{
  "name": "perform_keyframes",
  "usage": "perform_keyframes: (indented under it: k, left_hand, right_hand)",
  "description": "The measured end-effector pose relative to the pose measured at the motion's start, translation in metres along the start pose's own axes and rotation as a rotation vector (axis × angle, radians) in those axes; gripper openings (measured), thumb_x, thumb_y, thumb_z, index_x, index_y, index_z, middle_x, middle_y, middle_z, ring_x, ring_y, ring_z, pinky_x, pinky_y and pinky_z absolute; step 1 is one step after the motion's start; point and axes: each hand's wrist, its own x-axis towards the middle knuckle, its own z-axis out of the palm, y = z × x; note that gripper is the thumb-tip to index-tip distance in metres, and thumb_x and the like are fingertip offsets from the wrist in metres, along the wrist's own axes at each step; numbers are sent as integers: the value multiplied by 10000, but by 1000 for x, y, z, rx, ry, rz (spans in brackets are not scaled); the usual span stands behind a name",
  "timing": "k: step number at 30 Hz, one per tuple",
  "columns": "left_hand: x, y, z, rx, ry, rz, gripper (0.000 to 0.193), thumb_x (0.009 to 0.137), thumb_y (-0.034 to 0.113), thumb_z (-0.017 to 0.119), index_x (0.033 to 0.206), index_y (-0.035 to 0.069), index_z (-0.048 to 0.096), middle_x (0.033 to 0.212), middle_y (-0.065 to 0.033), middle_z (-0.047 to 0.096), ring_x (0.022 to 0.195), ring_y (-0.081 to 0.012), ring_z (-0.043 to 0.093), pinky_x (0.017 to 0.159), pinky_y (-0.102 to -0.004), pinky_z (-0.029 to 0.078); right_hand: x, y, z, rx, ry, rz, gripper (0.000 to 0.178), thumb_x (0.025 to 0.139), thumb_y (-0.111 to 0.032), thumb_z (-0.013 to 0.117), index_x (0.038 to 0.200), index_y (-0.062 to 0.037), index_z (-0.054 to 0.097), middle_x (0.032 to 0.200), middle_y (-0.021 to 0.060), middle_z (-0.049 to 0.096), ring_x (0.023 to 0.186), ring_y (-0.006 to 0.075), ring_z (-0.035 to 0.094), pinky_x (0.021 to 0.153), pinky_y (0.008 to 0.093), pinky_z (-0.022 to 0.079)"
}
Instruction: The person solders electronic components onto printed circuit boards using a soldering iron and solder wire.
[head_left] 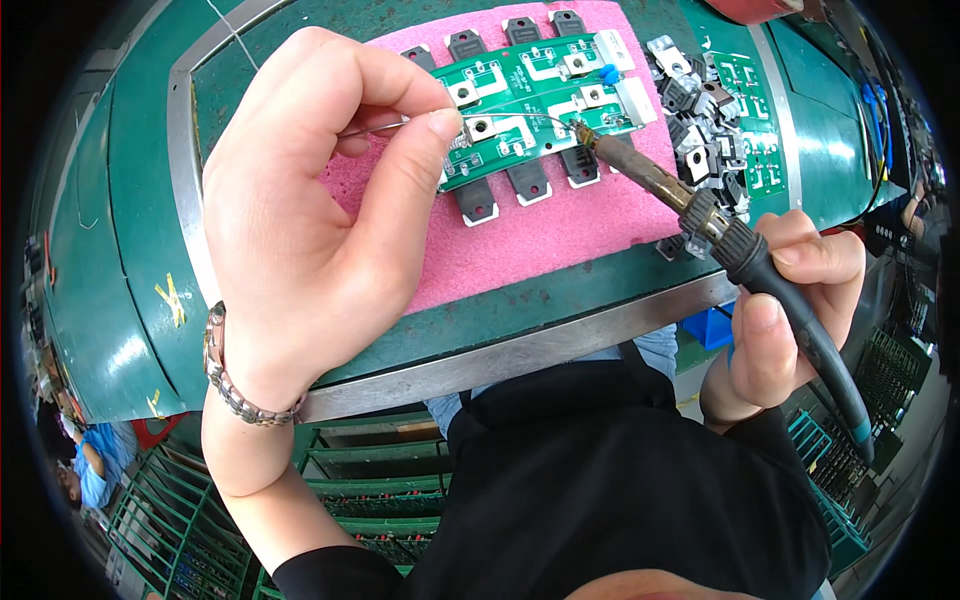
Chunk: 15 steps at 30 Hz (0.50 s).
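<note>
Between the thumb and forefinger of my left hand [330, 180] runs a thin strand of solder wire [530, 115], its free end reaching right across the board. My right hand [795, 300] is closed round the black handle of a soldering iron [715, 225]. The iron's tip meets the wire's end near the right part of a green circuit board [515, 90]. That board lies on a pink foam pad [560, 230], and black transistors [530, 183] stick out along its near and far edges. My left fingers hide the board's left end.
A heap of loose black and silver transistors [705, 140] lies right of the foam. Beyond it are more green boards [752, 120]. A metal strip [530, 345] edges the green table. Green racks [180, 520] stand below at left, near another person in blue [105, 460].
</note>
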Motion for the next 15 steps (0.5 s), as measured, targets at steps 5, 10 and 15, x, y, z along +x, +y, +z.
perform_keyframes:
  k: [5,10,15]
  left_hand:
    - [-1,0,0,10,-3,0,44,870,-8,642,892,-10,604,857,-13,552,750,-75,484,682,-206,392]
    - [-2,-1,0,12,-14,3,42,871,-8,641,891,-11,604,861,-16,555,748,-74,491,680,-206,395]
    - [-2,-1,3,-3,-4,0,41,866,-26,639,885,-16,604,857,-19,556,734,-72,497,668,-199,405]
  right_hand:
    - [0,1,1,-3,-5,0,367,800,-109,723,1018,-12,444,823,127,557,655,111,483,602,229,394]
    - [-1,2,1,-15,-2,-1,370,800,-112,726,1017,-13,443,819,123,555,654,110,479,601,230,391]
    - [-2,1,2,-15,-2,8,372,799,-112,727,1020,-18,443,817,119,554,653,109,477,603,230,389]
